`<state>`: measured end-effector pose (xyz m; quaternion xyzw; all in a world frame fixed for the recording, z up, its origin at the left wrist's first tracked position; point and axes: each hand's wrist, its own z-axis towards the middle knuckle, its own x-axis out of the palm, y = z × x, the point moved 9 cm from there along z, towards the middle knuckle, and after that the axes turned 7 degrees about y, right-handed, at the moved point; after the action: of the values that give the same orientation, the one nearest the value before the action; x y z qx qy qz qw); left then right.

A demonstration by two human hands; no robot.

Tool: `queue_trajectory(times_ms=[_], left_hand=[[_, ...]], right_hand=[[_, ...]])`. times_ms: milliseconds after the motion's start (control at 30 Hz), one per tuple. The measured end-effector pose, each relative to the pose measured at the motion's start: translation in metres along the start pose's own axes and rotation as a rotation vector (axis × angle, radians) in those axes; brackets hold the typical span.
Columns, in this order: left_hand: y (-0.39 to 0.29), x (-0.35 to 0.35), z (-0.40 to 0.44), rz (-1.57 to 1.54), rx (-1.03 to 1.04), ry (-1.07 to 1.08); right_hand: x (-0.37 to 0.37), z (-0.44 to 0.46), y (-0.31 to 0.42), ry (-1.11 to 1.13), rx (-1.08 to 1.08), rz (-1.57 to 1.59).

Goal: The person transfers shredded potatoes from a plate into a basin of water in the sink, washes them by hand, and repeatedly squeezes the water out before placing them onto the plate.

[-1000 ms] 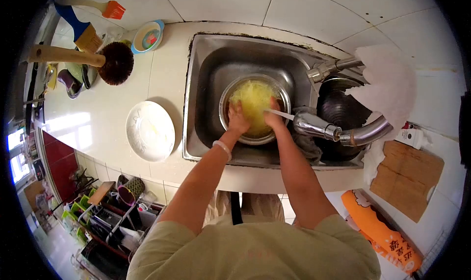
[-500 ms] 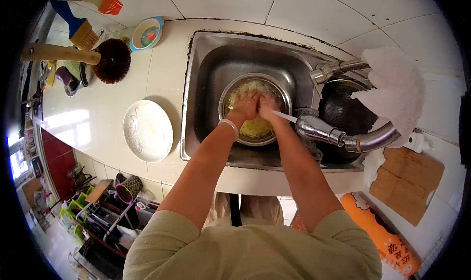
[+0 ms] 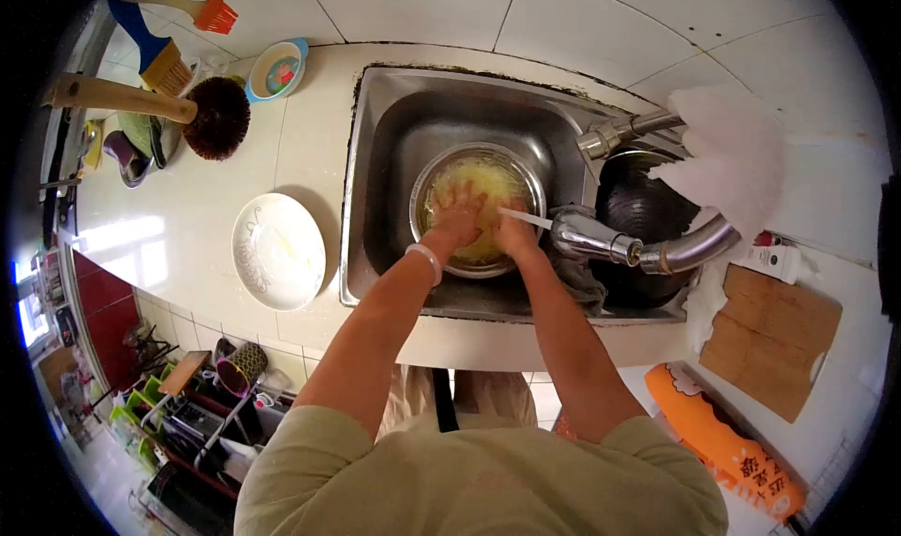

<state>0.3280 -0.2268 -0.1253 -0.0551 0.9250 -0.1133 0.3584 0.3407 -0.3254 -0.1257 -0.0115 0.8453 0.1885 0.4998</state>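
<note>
Yellow shreds (image 3: 484, 177) | wet, loose | in round metal bowl (image 3: 416, 212), in sink (image 3: 389, 151)

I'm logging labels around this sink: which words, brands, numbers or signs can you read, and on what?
None reads with certainty.
Orange package: dark Chinese-looking characters, too blurred to quote.
White container: marks too small to read.
Shirt: faint pinkish marks on it, unreadable.

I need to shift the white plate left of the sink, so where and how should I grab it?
I'd take the plate by its near rim, coming from your side, with thumb on top and fingertips under the edge. It lies face up on the counter, and the shadow suggests a raised rim. Nothing blocks that side.
</note>
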Motion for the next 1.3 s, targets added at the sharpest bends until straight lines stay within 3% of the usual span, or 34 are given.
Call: queue_trajectory(times_ms=[67, 133, 167, 233, 267, 333, 467, 533, 567, 667, 700, 733, 767, 800, 833, 900, 967, 1033, 1133, 1200, 1267, 1300], left_hand=[[0.003, -0.011, -0.012, 0.081, -0.056, -0.079], [0.007, -0.007, -0.020, -0.103, -0.030, 0.043], [0.008, -0.003, -0.022, -0.103, -0.030, 0.046], [0.009, 0.022, -0.021, -0.183, -0.024, 0.231], [0.010, 0.022, -0.019, -0.179, -0.025, 0.222], [0.005, 0.021, -0.022, 0.014, 0.005, 0.117], [0.004, 0.050, -0.014, -0.149, 0.068, 0.203], [-0.011, 0.068, -0.012, -0.185, 0.341, 0.183], [-0.012, 0.067, -0.011, -0.186, 0.342, 0.177], [-0.014, 0.035, -0.032, -0.047, 0.162, 0.062], [-0.021, 0.015, -0.035, -0.391, 0.247, -0.019], [-0.024, -0.002, -0.035, -0.736, 0.329, -0.104], [-0.030, -0.007, -0.029, -0.737, 0.326, -0.109], [-0.037, -0.005, -0.018, -1.209, 0.379, -0.031], [-0.046, -0.004, -0.012, -1.681, 0.426, 0.061], [-0.058, -0.020, -0.015, -1.794, 0.378, 0.033], [-0.062, -0.028, -0.020, -1.904, 0.322, 0.005], [-0.063, -0.027, -0.017, -1.980, 0.285, 0.013], [-0.057, -0.011, -0.011, -2.000, 0.216, 0.089], [-0.044, -0.005, -0.006, -1.949, 0.200, 0.039], [-0.025, 0.002, -0.007, -1.898, 0.181, -0.015], [-0.002, -0.014, -0.015, -1.394, 0.125, -0.292]], right_hand=[[-0.019, -0.017, 0.008, -0.003, 0.027, -0.071], [0.001, -0.024, 0.013, 0.320, 0.040, 0.173], [0.005, -0.026, 0.014, 0.322, 0.040, 0.175], [0.038, -0.032, 0.021, 0.556, -0.039, -0.070], [0.043, -0.029, 0.023, 0.547, -0.043, -0.071], [0.028, -0.028, 0.015, 0.307, 0.126, 0.007], [0.013, -0.033, 0.026, 0.329, 0.043, 0.032], [0.008, -0.037, 0.026, 0.252, -0.013, 0.040], [0.004, -0.036, 0.022, 0.248, -0.016, 0.036], [-0.043, -0.050, -0.026, -0.197, 0.222, 0.747], [-0.018, -0.037, -0.063, -0.156, 0.233, 0.911], [-0.054, -0.056, -0.049, -0.167, 0.275, 1.503], [-0.049, -0.044, -0.073, -0.263, 0.179, 1.977], [-0.097, -0.054, -0.044, -0.144, 0.124, 2.192], [-0.114, -0.053, -0.043, -0.135, 0.148, 2.263], [-0.135, -0.047, -0.047, -0.126, 0.166, 2.329], [-0.153, -0.044, -0.021, 0.178, -0.065, 2.439], [-0.160, -0.046, -0.017, 0.263, -0.082, 2.468], [-0.170, -0.047, -0.016, 0.421, -0.196, 2.535], [-0.196, -0.049, -0.022, 0.409, -0.513, 2.641], [-0.185, -0.041, -0.025, 0.461, -0.674, 2.537], [-0.149, -0.028, -0.037, 0.476, -0.601, 2.397]])
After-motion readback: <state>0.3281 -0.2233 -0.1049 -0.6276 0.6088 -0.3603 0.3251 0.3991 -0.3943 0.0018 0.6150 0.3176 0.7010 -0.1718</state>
